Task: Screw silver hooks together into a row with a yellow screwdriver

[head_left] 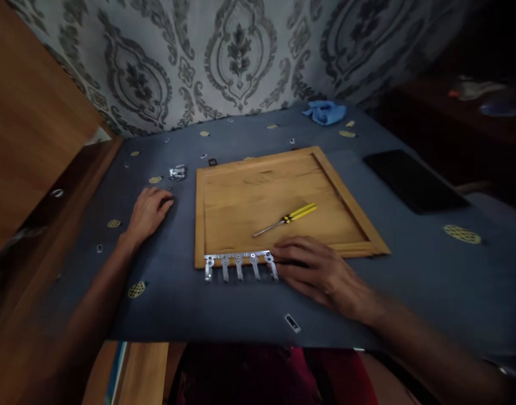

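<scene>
My right hand (321, 275) lies over the near edge of a wooden framed panel (241, 191). Its fingers press on the right end of a silver metal hook rail (239, 260), which runs along that edge with several hooks pointing towards me. My left hand (150, 212) rests on the table left of the panel, its fingers loosely bent and a gap showing between thumb and fingers. Just beyond its fingertips is a tiny dark piece, too small to name. A little farther sits a cluster of shiny metal pieces (177, 172). A screwdriver (285, 219) with a yellow-and-black handle lies on the panel.
A dark blue patterned cloth (190, 315) covers the table. A black flat slab (413, 180) lies at right, and a crumpled blue cloth (325, 112) at the back. A small black square piece (212, 162) sits behind the panel. A patterned curtain (241, 56) hangs behind; wooden furniture (43, 84) bounds the left.
</scene>
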Demonstrator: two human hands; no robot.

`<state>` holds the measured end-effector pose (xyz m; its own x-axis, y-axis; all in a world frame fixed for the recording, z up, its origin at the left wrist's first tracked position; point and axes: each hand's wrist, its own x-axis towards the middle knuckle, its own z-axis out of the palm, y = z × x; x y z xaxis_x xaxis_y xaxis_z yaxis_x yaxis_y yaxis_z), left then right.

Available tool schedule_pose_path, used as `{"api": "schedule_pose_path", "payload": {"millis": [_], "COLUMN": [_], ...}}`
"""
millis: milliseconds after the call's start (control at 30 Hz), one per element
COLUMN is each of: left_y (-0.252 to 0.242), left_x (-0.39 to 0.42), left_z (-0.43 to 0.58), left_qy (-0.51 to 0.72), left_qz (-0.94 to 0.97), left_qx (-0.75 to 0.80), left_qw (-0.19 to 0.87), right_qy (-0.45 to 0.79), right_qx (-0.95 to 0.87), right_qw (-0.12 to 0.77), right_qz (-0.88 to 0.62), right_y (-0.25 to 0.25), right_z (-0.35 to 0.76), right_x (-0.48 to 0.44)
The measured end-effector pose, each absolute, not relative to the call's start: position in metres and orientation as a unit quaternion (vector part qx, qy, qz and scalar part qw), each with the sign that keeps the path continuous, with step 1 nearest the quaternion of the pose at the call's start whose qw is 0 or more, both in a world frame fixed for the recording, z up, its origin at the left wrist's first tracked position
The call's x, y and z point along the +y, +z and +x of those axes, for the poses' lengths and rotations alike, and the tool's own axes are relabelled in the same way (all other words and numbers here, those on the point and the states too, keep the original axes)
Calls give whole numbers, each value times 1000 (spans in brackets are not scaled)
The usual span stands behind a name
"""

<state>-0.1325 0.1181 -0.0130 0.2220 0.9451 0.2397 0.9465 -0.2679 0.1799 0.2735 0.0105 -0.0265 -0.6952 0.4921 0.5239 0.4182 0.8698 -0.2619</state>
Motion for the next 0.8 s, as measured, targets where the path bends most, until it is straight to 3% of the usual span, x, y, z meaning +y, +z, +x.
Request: {"api": "schedule_pose_path", "payload": {"millis": [267, 800], "left_y": [-14, -18], "left_x": [113, 109], "left_z": [-121, -122], "left_qy": [-95, -110], "left_qz": [-794, -779], "left_qx": [-592, -608], "left_qw": [100, 104], "right_qy": [74, 77], "right_qx": [-918, -917], "right_qw": [301, 306], "right_qz": [-249, -242], "right_y": [-26, -28], "right_z": [274, 274], "right_x": [8, 9]}}
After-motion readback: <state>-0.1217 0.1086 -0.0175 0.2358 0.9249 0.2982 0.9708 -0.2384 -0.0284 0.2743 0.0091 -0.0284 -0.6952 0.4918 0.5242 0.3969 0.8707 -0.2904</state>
